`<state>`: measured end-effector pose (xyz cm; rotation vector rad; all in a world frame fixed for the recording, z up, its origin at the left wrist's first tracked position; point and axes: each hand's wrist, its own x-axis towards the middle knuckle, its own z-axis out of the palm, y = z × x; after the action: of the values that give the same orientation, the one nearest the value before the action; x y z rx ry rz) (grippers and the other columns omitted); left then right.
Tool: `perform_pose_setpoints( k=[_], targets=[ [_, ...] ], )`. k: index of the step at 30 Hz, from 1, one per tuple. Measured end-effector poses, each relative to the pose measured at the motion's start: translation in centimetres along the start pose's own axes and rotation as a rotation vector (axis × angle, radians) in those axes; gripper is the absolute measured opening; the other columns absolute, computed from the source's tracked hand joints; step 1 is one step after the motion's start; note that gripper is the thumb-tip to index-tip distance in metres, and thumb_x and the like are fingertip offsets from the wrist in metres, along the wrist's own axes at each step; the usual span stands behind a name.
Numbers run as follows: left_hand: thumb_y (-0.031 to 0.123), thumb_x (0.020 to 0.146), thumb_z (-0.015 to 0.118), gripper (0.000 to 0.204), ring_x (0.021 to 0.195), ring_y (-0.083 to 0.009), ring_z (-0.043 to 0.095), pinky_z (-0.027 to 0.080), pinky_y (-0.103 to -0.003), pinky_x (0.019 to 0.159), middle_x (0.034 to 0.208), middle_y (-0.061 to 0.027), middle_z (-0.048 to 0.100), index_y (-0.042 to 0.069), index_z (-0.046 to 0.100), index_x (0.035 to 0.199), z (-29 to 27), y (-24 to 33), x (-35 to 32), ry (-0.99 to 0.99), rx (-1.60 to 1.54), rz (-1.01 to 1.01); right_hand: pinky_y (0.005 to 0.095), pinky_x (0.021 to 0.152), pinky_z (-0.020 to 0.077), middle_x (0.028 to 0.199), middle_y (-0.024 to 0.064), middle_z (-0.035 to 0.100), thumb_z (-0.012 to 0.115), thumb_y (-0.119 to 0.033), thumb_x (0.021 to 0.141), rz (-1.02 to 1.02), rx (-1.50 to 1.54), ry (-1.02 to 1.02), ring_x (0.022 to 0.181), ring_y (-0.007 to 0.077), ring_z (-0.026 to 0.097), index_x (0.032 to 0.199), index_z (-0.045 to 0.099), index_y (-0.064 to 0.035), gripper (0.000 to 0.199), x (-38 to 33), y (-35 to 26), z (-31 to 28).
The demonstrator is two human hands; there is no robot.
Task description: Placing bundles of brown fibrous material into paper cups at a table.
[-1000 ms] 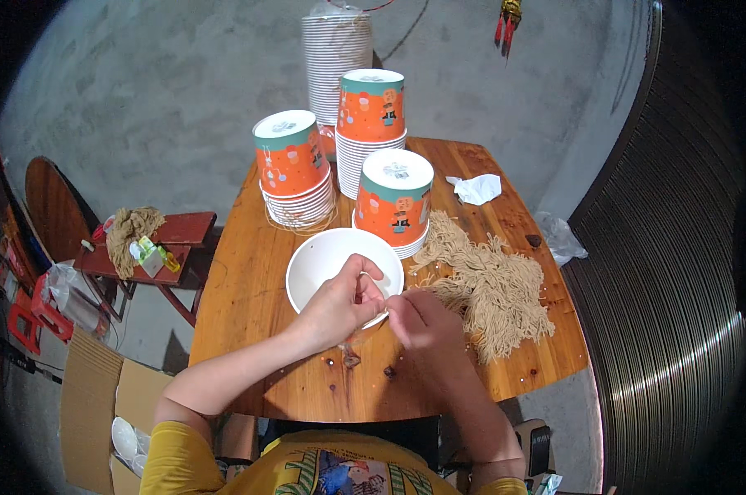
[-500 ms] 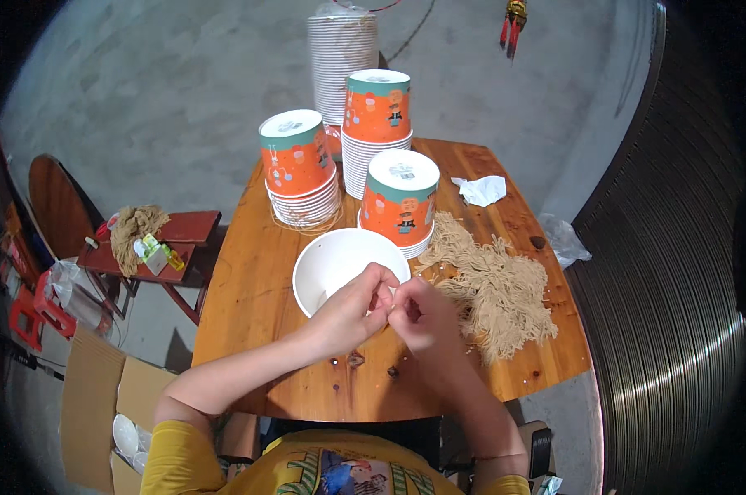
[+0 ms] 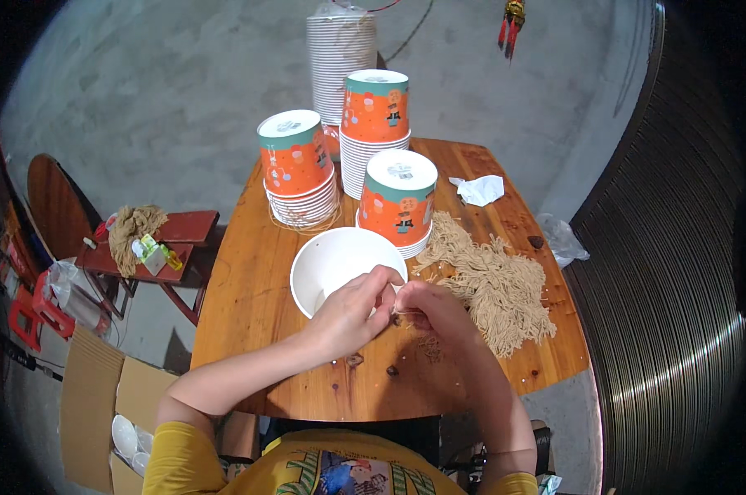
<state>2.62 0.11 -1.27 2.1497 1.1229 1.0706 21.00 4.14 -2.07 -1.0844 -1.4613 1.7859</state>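
Observation:
An open white paper tub (image 3: 319,262) stands at the middle of the wooden table. My left hand (image 3: 358,309) is at its near right rim, thumb and fingers pinched together. Close beside it, my right hand (image 3: 437,309) is closed, its fingertips almost meeting the left ones. Something thin and pale shows between the fingertips, too small to name. Dark brownish strands (image 3: 429,350) show below my right hand; I cannot tell whether it holds them. To the right lies a heap of tan string (image 3: 505,297).
Upside-down orange and green paper tubs stand in stacks on the left (image 3: 297,157), at the back (image 3: 376,111) and in the middle (image 3: 396,198). Crumpled white paper (image 3: 480,190) lies at the right. A red bench (image 3: 187,227) and an open cardboard box (image 3: 88,404) are off to the left.
My right hand has turned and its fingers have curled in further, a little to the right. The left hand has barely moved. Brownish strands now show below the right hand.

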Motion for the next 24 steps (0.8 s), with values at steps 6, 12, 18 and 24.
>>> perform_pose_setpoints(
  k=[6,12,18,24],
  targets=[
    [-0.003,0.083,0.057,0.033,0.078,-0.0256,0.058,0.048,-0.036,0.07,0.08,-0.0077,0.053,0.005,0.043,0.111,0.1,0.0,0.1,0.002,-0.051,-0.011,0.024,0.054,0.0409,0.067,-0.0023,0.056,0.061,-0.017,0.089,-0.439,-0.156,0.188,0.058,0.0079,0.049,0.085,0.06,-0.0053,0.013,-0.3,2.6,1.1],
    [-0.004,0.083,0.056,0.031,0.077,-0.0243,0.058,0.048,-0.036,0.069,0.08,-0.0073,0.053,0.005,0.043,0.11,0.0,0.0,0.1,-0.003,-0.044,-0.025,0.0238,0.054,0.0407,0.068,-0.0027,0.058,0.06,-0.018,0.09,-0.489,-0.333,0.347,0.058,0.0083,0.049,0.083,0.059,-0.005,0.015,-1.0,2.7,1.8],
    [-0.004,0.083,0.056,0.031,0.076,-0.0234,0.058,0.048,-0.035,0.068,0.08,-0.0068,0.053,0.005,0.043,0.11,0.1,0.0,0.2,-0.014,-0.059,-0.02,0.0206,0.052,0.0358,0.069,-0.0021,0.057,0.053,-0.028,0.096,-0.164,-0.066,0.163,0.057,0.0057,0.047,0.084,0.06,-0.0076,0.025,-0.9,2.2,0.3],
    [-0.004,0.084,0.055,0.031,0.076,-0.0217,0.058,0.048,-0.034,0.068,0.079,-0.0062,0.052,0.005,0.043,0.111,0.1,-0.1,0.2,-0.011,-0.066,-0.02,0.0207,0.054,0.0366,0.067,-0.0034,0.054,0.058,-0.019,0.093,-0.347,-0.055,0.175,0.06,0.0037,0.045,0.087,0.057,-0.0063,0.015,-1.8,1.8,1.7]
  ],
)
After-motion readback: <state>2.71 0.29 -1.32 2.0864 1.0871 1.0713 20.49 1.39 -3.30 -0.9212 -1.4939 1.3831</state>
